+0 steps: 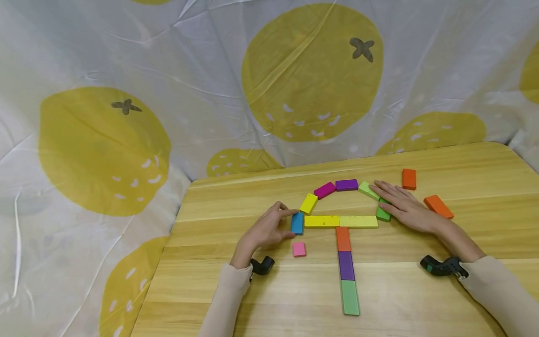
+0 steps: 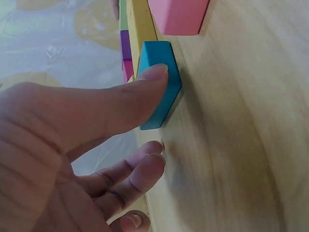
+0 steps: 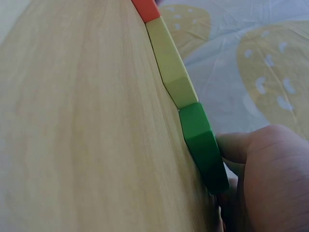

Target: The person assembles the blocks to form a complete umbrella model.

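Note:
A blue block (image 1: pixel 297 223) stands at the left end of a row of coloured blocks, pinched at its two ends by the thumb and index finger of my left hand (image 1: pixel 265 228). In the left wrist view the thumb of the left hand (image 2: pixel 72 130) lies on the blue block (image 2: pixel 161 92). My right hand (image 1: pixel 402 207) lies with extended fingers over the light green block (image 1: pixel 368 189) and the green block (image 1: pixel 383 215). Its thumb touches the green block (image 3: pixel 203 147) in the right wrist view. Part of both green blocks is hidden under the fingers.
Yellow (image 1: pixel 309 204), magenta (image 1: pixel 325 190) and purple (image 1: pixel 346 185) blocks curve above two yellowish blocks (image 1: pixel 322 222) in line. Below runs a column of orange (image 1: pixel 343 239), purple and green (image 1: pixel 350 297). A pink block (image 1: pixel 299 249) lies near the left hand, two orange blocks (image 1: pixel 409 179) at the right.

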`<action>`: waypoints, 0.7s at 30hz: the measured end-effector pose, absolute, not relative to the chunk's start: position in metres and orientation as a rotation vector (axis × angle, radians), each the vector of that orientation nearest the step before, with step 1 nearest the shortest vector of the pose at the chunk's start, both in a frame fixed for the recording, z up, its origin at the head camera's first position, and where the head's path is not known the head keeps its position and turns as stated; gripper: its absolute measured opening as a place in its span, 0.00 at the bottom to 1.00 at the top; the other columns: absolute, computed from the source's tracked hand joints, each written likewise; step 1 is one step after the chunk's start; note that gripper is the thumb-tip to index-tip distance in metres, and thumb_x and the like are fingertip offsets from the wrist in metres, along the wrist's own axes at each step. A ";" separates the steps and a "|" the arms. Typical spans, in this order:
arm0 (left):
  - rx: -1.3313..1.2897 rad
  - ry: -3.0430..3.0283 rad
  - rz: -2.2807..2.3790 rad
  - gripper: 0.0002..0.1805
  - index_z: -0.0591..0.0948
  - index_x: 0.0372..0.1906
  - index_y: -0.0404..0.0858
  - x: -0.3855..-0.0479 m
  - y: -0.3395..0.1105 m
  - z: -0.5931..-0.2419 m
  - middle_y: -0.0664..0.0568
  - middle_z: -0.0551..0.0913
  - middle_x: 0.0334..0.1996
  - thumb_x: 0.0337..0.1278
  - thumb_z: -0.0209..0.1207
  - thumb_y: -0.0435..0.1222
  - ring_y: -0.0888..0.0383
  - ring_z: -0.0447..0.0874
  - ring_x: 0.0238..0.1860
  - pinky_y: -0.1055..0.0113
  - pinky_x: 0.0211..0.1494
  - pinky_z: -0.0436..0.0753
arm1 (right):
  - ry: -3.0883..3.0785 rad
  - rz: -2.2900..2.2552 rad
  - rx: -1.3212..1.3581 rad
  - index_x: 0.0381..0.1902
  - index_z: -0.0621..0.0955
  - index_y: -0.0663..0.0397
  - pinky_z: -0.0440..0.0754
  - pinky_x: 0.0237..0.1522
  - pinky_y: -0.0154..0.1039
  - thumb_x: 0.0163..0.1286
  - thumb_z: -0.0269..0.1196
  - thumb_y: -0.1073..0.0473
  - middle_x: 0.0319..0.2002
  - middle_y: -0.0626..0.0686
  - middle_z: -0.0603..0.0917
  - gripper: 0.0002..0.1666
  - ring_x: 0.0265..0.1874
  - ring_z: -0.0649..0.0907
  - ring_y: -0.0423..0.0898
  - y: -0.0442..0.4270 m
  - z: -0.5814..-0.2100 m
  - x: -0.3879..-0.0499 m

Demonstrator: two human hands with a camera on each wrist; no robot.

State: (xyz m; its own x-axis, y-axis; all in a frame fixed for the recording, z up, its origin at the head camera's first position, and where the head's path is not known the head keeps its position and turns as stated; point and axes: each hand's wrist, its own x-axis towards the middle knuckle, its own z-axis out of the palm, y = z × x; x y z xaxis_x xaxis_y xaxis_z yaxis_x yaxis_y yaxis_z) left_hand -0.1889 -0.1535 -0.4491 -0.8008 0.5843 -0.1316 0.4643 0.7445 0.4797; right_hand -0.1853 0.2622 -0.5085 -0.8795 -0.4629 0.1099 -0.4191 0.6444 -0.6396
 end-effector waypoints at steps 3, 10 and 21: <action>0.805 2.677 0.628 0.32 0.77 0.72 0.42 -0.191 -0.152 -0.449 0.43 0.74 0.58 0.63 0.71 0.39 0.50 0.73 0.52 0.60 0.55 0.76 | 2.790 -1.062 -0.750 0.84 0.56 0.49 0.34 0.84 0.49 0.85 0.48 0.52 0.83 0.64 0.52 0.34 0.82 0.50 0.66 0.262 -0.508 -0.185; 0.788 2.702 0.624 0.32 0.77 0.72 0.44 -0.193 -0.150 -0.450 0.44 0.74 0.55 0.64 0.70 0.42 0.54 0.70 0.45 0.66 0.44 0.71 | 2.783 -1.063 -0.746 0.84 0.56 0.49 0.35 0.84 0.51 0.85 0.48 0.52 0.83 0.63 0.51 0.35 0.83 0.49 0.66 0.262 -0.508 -0.185; 0.788 2.765 0.654 0.34 0.77 0.71 0.41 -0.195 -0.149 -0.454 0.43 0.75 0.53 0.62 0.72 0.42 0.53 0.73 0.46 0.64 0.48 0.77 | 2.770 -1.068 -0.734 0.84 0.55 0.47 0.34 0.83 0.54 0.85 0.48 0.52 0.83 0.63 0.51 0.35 0.83 0.49 0.66 0.263 -0.509 -0.185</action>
